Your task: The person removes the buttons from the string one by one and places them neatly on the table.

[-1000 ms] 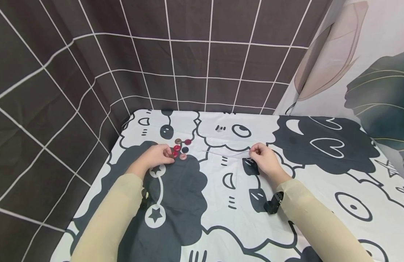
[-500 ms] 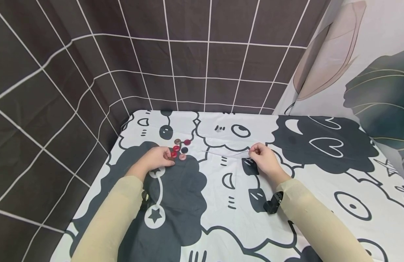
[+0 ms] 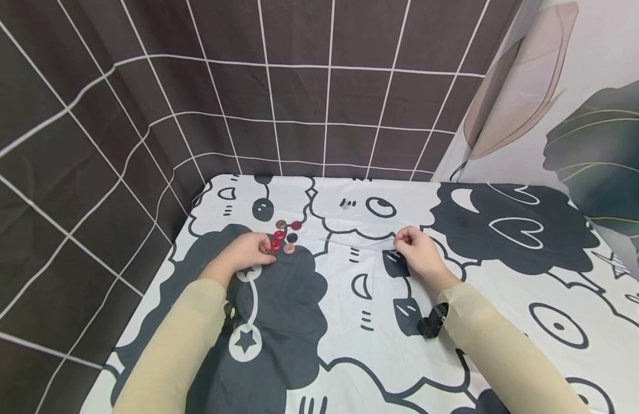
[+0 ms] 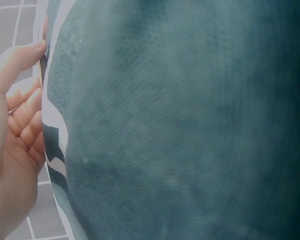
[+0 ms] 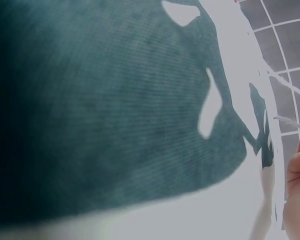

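Note:
My left hand (image 3: pixel 247 251) is low over the cloth at the left of several buttons, its thumb and fingertips around a brown button (image 3: pixel 270 252) that they largely cover. Beside it lie two red buttons (image 3: pixel 279 235), a pink one, a dark blue one, a dark red one and an olive-brown button (image 3: pixel 281 224). Over on the right, my right hand (image 3: pixel 416 247) pinches one end of a thin white string (image 3: pixel 358 246), which stretches left along the cloth toward the buttons. In the right wrist view the string (image 5: pixel 289 86) shows near the curled fingers of the right hand (image 5: pixel 298 185).
A white cloth (image 3: pixel 345 368) with dark cartoon cloud prints covers the surface. Behind and to the left hangs a dark curtain (image 3: pixel 298 92) with white grid lines. A leaf-patterned curtain (image 3: pixel 604 132) stands at the right.
My left fingers have shifted very slightly toward me at the brown button, away from the red ones. The right hand and the string have stayed put.

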Action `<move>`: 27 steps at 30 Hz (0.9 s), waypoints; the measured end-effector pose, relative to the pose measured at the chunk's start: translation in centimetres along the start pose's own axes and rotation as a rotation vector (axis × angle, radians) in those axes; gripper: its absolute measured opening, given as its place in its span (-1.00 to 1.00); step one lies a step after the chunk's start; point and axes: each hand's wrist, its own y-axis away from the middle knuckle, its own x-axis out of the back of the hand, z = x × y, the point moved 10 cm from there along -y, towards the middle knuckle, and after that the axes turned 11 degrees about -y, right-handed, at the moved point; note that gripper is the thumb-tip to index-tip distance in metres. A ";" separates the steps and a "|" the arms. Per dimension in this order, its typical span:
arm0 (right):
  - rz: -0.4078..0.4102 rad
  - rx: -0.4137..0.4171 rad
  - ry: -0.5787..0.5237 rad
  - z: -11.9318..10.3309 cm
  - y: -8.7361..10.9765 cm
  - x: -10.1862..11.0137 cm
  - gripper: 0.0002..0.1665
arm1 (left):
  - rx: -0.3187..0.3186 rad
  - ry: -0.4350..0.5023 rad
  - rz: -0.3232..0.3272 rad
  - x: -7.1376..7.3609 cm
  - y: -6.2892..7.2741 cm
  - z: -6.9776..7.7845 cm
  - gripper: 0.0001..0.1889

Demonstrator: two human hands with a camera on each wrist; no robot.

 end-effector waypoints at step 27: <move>0.013 0.004 0.027 -0.1 -0.2 0.3 -0.87 | 0.006 0.057 -0.002 0.4 0.4 -0.2 -0.76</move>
